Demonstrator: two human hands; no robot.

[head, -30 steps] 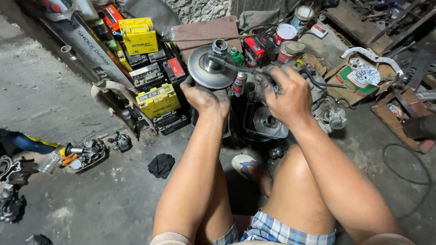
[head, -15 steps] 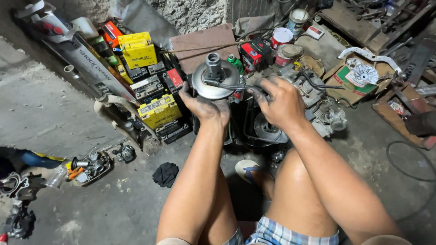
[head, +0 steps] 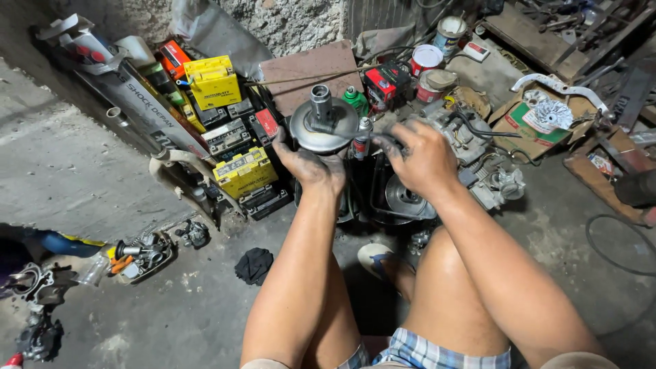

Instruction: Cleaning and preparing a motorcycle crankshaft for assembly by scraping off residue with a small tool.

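Note:
My left hand (head: 311, 164) grips the rim of a round metal pulley disc (head: 321, 126) with a raised centre hub, held up in front of me. My right hand (head: 420, 157) is closed around a dark tool handle (head: 383, 139) that reaches toward the disc's hub. Both hands are greasy. Below them sits a black basin (head: 403, 198) holding another round metal part. A small engine (head: 478, 164) lies just right of my right hand.
Yellow and black batteries (head: 236, 147) are stacked at the left beside an exhaust pipe (head: 137, 109). Cans (head: 427, 61), a red box and cardboard with a finned part (head: 547, 116) lie behind. Loose parts (head: 140, 253) and a black rag (head: 254, 265) lie on the concrete floor.
The view has shifted slightly. Both hands stay on the disc and the tool, with the disc held a little lower and nearer.

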